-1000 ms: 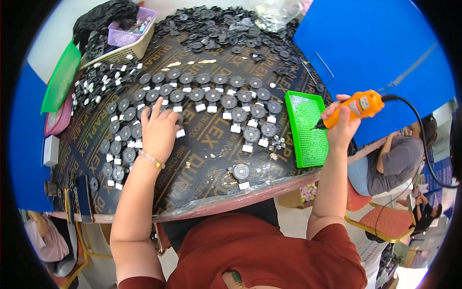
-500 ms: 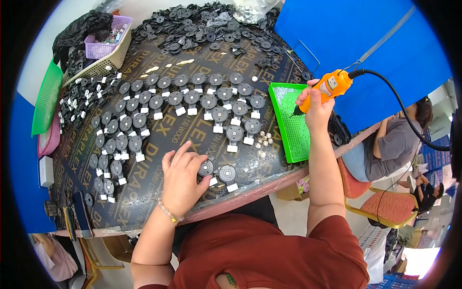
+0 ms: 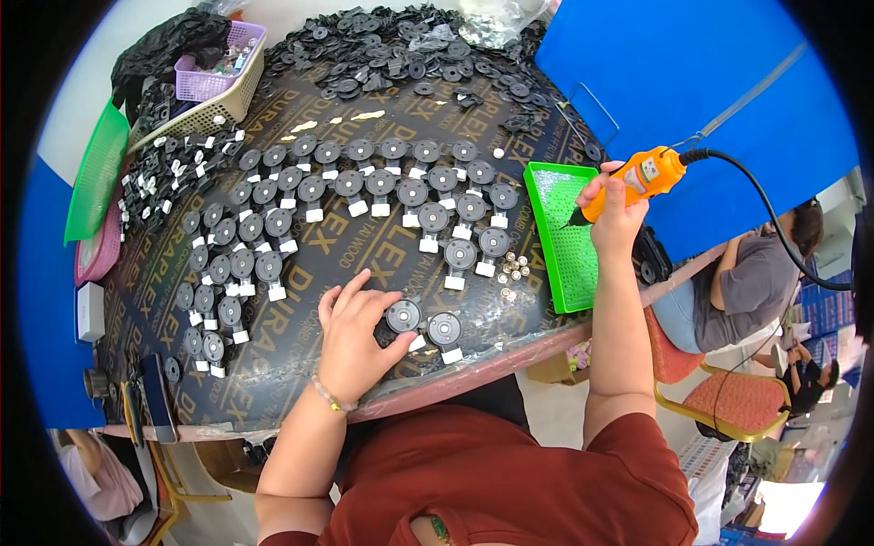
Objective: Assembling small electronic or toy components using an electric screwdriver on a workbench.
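My right hand is wrapped round an orange electric screwdriver, its dark tip pointing down and left over a green tray. A coiled spring and a black cable run from the tool's back end. Near the table's front edge, my left hand has thumb and index finger on opposite sides of a black round part with a white tab. Another such part lies just right of it. Behind them, several rows of like parts curve across the dark table.
Small metal pieces lie left of the tray. A heap of black discs covers the far side. Black-and-white pieces and baskets stand at left. A blue panel rises at right; a person sits beyond.
The table and its contents have shifted slightly right in the view. My left thumb and index finger have come closer around the round part; the screwdriver stays above the tray.
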Tool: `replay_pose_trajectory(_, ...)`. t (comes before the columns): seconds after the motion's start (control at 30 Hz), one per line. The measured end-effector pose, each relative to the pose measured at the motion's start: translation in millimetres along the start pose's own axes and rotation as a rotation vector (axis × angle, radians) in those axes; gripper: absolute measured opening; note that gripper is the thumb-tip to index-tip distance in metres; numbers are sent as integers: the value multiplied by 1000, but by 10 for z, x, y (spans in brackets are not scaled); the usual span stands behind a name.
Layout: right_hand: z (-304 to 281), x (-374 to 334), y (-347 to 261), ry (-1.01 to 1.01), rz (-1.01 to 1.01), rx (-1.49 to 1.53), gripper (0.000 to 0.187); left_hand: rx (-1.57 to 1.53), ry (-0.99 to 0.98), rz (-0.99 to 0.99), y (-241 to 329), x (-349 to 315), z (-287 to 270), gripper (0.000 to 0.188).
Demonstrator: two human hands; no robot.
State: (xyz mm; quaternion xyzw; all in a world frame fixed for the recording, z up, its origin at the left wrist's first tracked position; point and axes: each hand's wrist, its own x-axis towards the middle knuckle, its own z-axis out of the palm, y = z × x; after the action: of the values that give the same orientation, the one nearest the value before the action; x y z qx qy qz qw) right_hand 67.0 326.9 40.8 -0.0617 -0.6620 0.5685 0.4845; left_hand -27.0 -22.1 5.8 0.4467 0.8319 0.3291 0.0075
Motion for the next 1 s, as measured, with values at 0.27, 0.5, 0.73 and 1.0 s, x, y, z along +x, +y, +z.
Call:
replay_pose_trajectory(0.27, -42, 5, -56, 7, -33, 97, 34, -11, 26, 4, 56, 41, -26, 46)
replay_pose_trajectory(0.5, 674, -392, -704, -235, 32, 531, 59, -90, 105, 65, 25, 22, 5, 40)
replay_pose_trajectory(0.73, 1397, -767, -744, -533, 146, 681, 68, -211, 61, 94, 3, 17, -11, 31)
replay_pose_trajectory(1.0, 1566, -803, -662, -489, 214, 908, 59, -280, 128, -6, -82, 14, -6, 12)
